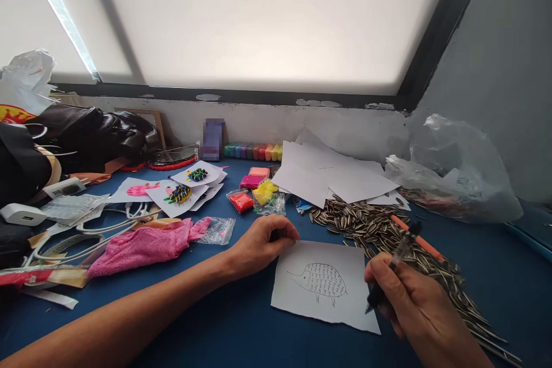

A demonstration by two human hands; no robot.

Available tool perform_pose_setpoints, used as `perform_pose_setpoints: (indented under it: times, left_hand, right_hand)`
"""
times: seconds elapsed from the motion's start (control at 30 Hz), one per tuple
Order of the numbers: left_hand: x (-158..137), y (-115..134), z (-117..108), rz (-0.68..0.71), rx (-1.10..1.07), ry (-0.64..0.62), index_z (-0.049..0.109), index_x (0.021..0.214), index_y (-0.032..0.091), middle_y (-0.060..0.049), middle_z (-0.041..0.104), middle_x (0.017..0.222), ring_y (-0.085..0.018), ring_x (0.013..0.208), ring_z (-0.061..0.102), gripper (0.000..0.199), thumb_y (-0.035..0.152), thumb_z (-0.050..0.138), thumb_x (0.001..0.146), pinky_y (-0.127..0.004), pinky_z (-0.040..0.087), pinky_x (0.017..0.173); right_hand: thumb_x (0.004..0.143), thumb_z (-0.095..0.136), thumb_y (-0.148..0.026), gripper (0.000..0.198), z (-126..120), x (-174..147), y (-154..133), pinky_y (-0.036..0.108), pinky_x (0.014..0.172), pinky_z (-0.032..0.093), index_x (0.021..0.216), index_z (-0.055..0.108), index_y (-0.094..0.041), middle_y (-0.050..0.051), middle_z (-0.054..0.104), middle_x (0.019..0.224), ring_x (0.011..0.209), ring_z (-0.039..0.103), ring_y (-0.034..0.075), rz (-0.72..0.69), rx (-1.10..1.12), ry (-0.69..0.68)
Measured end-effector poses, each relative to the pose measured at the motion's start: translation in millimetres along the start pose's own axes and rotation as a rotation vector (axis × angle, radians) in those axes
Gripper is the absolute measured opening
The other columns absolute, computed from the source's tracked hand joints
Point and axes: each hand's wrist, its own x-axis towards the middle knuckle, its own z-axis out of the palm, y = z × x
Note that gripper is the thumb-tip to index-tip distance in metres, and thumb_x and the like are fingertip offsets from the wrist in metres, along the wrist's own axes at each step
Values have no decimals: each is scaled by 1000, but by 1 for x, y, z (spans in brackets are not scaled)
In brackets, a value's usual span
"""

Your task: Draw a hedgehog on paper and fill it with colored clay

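A small sheet of white paper [317, 310] with a rough lower edge lies on the blue table. Drawn on it in dark lines is a long-snouted, spiny animal like a hedgehog [325, 280]. My left hand [261, 244] has its fingers curled, with thumb and fingertips closed at the sheet's upper left corner. In my right hand [407, 299] is a black-and-clear pen [399, 259], its tip low over the sheet's right side; whether it touches the paper I cannot tell. Beyond that hand spreads a heap of striped sunflower seeds [357, 221], with an orange stick-like object [418, 238] on them.
Packets of coloured clay [241, 201] and blank paper sheets [328, 169] lie farther back. To the left are decorated paper pieces [179, 198], a pink cloth [142, 247], white cables [86, 230] and a charger [22, 214]. A plastic bag [470, 172] stands at the right.
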Motion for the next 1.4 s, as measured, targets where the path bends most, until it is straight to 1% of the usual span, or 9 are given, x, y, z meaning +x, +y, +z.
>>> perform_pose_setpoints:
  times: [0.1, 0.27, 0.47, 0.67, 0.8, 0.9, 0.97, 1.2, 1.4]
  left_hand:
    - [0, 1, 1, -11, -15, 1, 67, 84, 14, -1, 61, 77, -11, 67, 50, 12, 11, 56, 82, -22, 38, 59]
    - [0, 2, 1, -27, -40, 17, 66, 85, 13, 1, 58, 72, -10, 63, 48, 11, 13, 55, 84, -21, 37, 57]
    - [-1, 1, 1, 7, 16, 52, 65, 87, 14, -2, 60, 78, -12, 69, 51, 12, 14, 53, 85, -23, 41, 61]
    - [-3, 3, 0, 250, 128, 146, 66, 90, 16, -8, 63, 100, -19, 97, 58, 11, 18, 55, 89, -34, 46, 89]
    - [-10, 17, 0, 306, 248, -45, 64, 115, 17, -11, 59, 127, -23, 120, 53, 29, 34, 54, 94, -40, 41, 104]
    - [-17, 28, 3, 279, 377, -322, 41, 143, 12, -16, 35, 152, -30, 143, 26, 73, 53, 61, 87, -48, 21, 118]
    - [-21, 30, 7, 281, 416, -417, 30, 149, 10, -16, 27, 155, -30, 146, 19, 84, 59, 57, 86, -47, 15, 120]
    - [-22, 22, 13, 298, 433, -415, 27, 151, 16, -13, 23, 157, -31, 146, 16, 83, 60, 57, 86, -48, 12, 120]
    - [-22, 25, 11, 305, 414, -417, 31, 149, 17, -15, 25, 156, -31, 146, 18, 79, 57, 58, 87, -51, 11, 120]
  right_hand:
    - [82, 41, -76, 57, 0, 1, 0, 22, 41, 34, 72, 59, -23, -5, 39, 51, 46, 41, 12, 53, 21, 8]
    - [72, 47, -84, 64, 3, 4, 0, 24, 44, 44, 77, 60, -21, -3, 53, 54, 45, 51, 12, 160, 168, -124]
    - [75, 42, -83, 64, 13, 1, -6, 22, 41, 38, 73, 57, -21, -6, 44, 46, 38, 43, 9, 156, 94, -12]
    - [79, 39, -80, 63, 15, -2, -7, 22, 44, 39, 75, 59, -21, -5, 47, 50, 43, 45, 11, 150, 64, 13]
    - [83, 37, -77, 60, 15, -4, -6, 23, 45, 39, 77, 60, -21, -5, 47, 50, 43, 45, 11, 100, 52, 6]
    - [86, 36, -73, 57, 13, -3, -2, 22, 45, 39, 79, 59, -22, -6, 46, 51, 43, 45, 11, 71, 54, -7]
    - [88, 36, -71, 54, 11, 0, 2, 23, 47, 41, 81, 59, -23, -5, 49, 53, 45, 48, 12, 45, 58, -16]
    - [84, 51, -61, 38, 7, 9, 8, 23, 46, 41, 77, 56, -23, -7, 44, 51, 45, 47, 12, -28, -78, 2]
    - [84, 51, -63, 41, 12, 10, -2, 23, 46, 42, 74, 51, -23, -8, 44, 53, 45, 45, 11, 58, 71, 42]
